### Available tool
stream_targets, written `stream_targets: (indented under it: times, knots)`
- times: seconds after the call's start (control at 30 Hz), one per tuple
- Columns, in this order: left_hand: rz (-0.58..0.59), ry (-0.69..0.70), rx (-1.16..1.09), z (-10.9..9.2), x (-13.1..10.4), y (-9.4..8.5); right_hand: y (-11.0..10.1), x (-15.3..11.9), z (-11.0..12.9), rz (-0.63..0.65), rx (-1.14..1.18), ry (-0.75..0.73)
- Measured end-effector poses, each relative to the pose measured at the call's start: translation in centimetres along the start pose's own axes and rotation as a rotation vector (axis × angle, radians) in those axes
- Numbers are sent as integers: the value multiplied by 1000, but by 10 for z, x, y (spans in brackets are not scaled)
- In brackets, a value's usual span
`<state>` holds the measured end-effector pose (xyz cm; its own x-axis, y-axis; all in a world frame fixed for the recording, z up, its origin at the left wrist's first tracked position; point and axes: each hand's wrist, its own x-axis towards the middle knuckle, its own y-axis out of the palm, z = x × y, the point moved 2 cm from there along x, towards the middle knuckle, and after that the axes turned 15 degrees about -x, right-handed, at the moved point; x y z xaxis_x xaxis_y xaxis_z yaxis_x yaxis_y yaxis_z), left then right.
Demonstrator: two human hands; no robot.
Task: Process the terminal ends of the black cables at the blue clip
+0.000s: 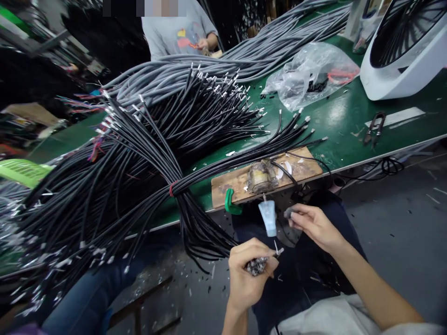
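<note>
My left hand (249,274) is wrapped round the ends of a bundle of black cables (206,232), with one white-tipped end sticking out past the fingers. A red tie (172,188) circles the bundle. To the right, my right hand (316,225) pinches a small dark grey piece (289,212). Between and above the hands, a pale blue cone-shaped piece (267,217) hangs from a small motor-like device (261,177), which sits on a wooden board (223,187). A green clamp (231,202) grips the board at the table's edge.
Piles of black cables (150,125) and grey cables (244,58) cover the green table (335,109). A plastic bag (307,70), snips (375,128) and a white fan (387,70) lie farther right. Another person (178,32) is across the table.
</note>
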<state>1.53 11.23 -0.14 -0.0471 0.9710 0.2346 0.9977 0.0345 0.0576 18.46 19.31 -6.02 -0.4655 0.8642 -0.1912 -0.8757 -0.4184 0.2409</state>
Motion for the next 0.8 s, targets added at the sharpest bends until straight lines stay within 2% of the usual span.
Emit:
stream_targets:
  times: [0.07,0.17,0.23,0.33,0.4,0.47,0.53,0.63,0.7,0.8]
  knots:
    - [27,-35,-30,2,-1,1,1,-10,8,-31,-171,-83]
    - [25,-72,83,2,-1,1,17,-22,28,89,-435,-353]
    - [19,-89,188,0,-1,2,30,-27,39,121,-575,-530]
    - [6,-138,204,-2,-4,0,43,-27,41,-44,-605,-624]
    - [-22,-159,148,-2,-9,-1,48,-25,33,-151,-511,-585]
    - [-60,-149,110,0,-14,-1,55,-23,19,-204,-287,-472]
    - [-97,-138,100,2,-16,-1,64,-22,4,-153,62,-286]
    - [-102,-130,123,4,-15,2,79,-23,-12,28,525,8]
    - [-86,-114,143,3,-12,3,82,-24,-14,59,657,105]
    - [-55,-89,166,2,-10,4,76,-25,-10,8,654,101]
